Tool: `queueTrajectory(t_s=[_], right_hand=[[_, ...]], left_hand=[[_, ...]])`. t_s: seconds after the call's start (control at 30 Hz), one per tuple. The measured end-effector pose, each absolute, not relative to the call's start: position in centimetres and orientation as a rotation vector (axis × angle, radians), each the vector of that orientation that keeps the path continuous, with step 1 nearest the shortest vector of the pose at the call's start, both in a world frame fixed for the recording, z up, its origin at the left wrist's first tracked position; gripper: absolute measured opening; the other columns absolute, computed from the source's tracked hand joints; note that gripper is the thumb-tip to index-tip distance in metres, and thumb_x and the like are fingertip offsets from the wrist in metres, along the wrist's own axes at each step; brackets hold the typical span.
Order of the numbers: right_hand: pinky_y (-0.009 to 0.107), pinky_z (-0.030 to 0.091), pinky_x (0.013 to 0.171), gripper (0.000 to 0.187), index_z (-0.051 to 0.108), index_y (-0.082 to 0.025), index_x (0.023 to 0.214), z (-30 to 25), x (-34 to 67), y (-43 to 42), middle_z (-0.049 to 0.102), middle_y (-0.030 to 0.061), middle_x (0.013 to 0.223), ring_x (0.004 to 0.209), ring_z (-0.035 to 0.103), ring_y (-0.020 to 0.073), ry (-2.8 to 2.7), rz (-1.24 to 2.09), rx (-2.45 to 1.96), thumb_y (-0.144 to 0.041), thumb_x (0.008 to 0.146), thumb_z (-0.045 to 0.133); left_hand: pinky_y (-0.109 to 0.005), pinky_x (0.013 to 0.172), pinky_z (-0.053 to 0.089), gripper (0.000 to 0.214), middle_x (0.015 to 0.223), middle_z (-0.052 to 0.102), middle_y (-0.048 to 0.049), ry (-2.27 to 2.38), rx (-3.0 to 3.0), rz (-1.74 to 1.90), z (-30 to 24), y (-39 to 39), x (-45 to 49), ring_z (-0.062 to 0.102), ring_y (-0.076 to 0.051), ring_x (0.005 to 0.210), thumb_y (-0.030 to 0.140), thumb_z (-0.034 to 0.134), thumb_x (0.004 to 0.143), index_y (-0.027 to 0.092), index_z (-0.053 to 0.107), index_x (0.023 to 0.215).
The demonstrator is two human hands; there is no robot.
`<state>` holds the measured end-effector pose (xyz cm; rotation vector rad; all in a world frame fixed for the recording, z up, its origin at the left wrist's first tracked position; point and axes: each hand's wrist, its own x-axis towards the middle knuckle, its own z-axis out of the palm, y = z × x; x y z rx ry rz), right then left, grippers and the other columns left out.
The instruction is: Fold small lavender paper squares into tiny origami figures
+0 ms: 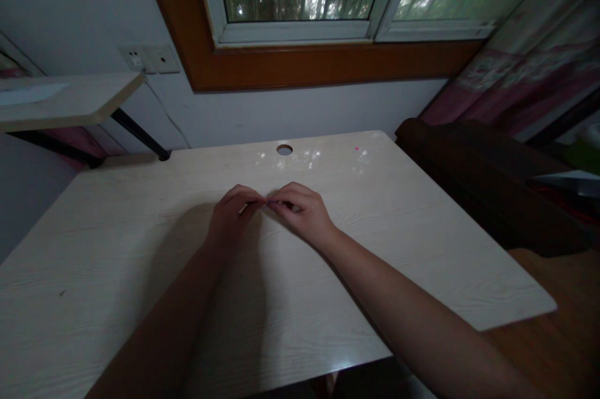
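Observation:
My left hand (233, 211) and my right hand (302, 206) meet fingertip to fingertip above the middle of the pale wood-grain desk (412, 230). Both are closed in a pinch, thumb against fingers. Between the tips a tiny pale speck shows, too small and dim to name. Which hand grips it, or whether both do, I cannot make out. The two forearms reach in from the lower left and lower right.
A raised shelf (70, 99) on black legs stands at the desk's back left. A round cable hole (284, 150) and a small pink dot (357, 149) mark the far side. Wall sockets (150, 59) sit beside the window; dark brown furniture (482, 186) adjoins the right edge.

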<state>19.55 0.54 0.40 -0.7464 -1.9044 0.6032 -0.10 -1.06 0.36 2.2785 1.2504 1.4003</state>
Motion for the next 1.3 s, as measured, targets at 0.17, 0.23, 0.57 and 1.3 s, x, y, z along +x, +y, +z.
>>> queueTrajectory(t_s=[0.17,0.23,0.57,1.3], right_hand=[[0.027,0.05,0.065,0.01,0.074,-0.024,0.092,0.33,19.47,0.48,0.069,0.005,0.087,0.075,0.062,0.015,-1.892,0.605,-0.757,-0.028,0.089,0.065],[0.027,0.05,0.064,0.01,0.073,-0.024,0.092,0.3,19.47,0.5,0.069,0.0048,0.086,0.075,0.062,0.0149,-1.881,0.612,-0.766,-0.028,0.088,0.065],[0.026,0.048,0.065,0.009,0.074,-0.022,0.089,-0.03,19.38,0.93,0.067,0.0042,0.086,0.078,0.061,0.0147,-1.823,0.682,-0.813,-0.029,0.087,0.069],[0.026,0.045,0.061,0.006,0.075,-0.022,0.087,-0.18,19.26,1.02,0.064,0.0034,0.084,0.072,0.057,0.0132,-1.729,0.774,-0.813,-0.025,0.085,0.071]], left_hand=[[-0.028,0.076,0.052,0.009,0.088,0.067,-0.004,1.235,2.249,1.43,0.26,-0.95,-0.04,0.063,-0.016,0.082,0.027,0.066,0.088,0.022,0.069,0.094],[-0.028,0.075,0.053,0.011,0.09,0.066,-0.0044,1.206,2.243,1.394,0.28,-0.93,0.09,0.063,-0.015,0.081,0.026,0.067,0.088,0.021,0.069,0.097],[-0.029,0.075,0.053,0.009,0.086,0.067,-0.0046,1.21,2.161,1.352,-0.03,-0.55,0.02,0.063,-0.016,0.082,0.028,0.065,0.089,0.02,0.07,0.089],[-0.028,0.076,0.053,0.014,0.088,0.07,-0.0037,1.199,2.004,1.303,-0.47,-0.26,0.03,0.065,-0.017,0.082,0.034,0.072,0.083,0.023,0.074,0.091]])
